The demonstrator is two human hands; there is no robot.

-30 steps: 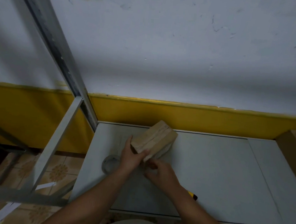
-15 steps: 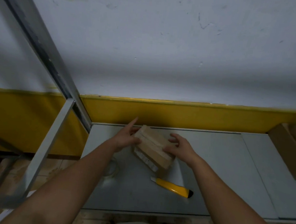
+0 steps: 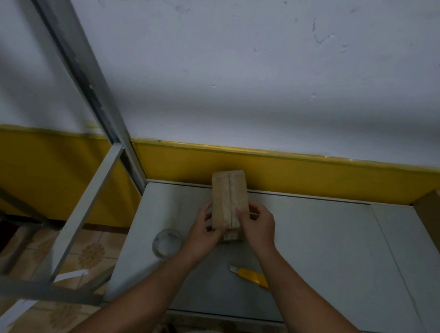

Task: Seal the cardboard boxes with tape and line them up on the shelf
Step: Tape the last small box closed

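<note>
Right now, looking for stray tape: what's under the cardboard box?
Only grey shelf shows around the cardboard box; left hand and right hand cover its near end.

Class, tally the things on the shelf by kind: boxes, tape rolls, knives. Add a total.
Boxes: 2, the held box and the box at the right edge, partly out of view
Tape roll: 1
Knife: 1
Total: 4

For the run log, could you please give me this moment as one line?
left hand, right hand: hold box | tape roll, knife: lying on shelf
</note>
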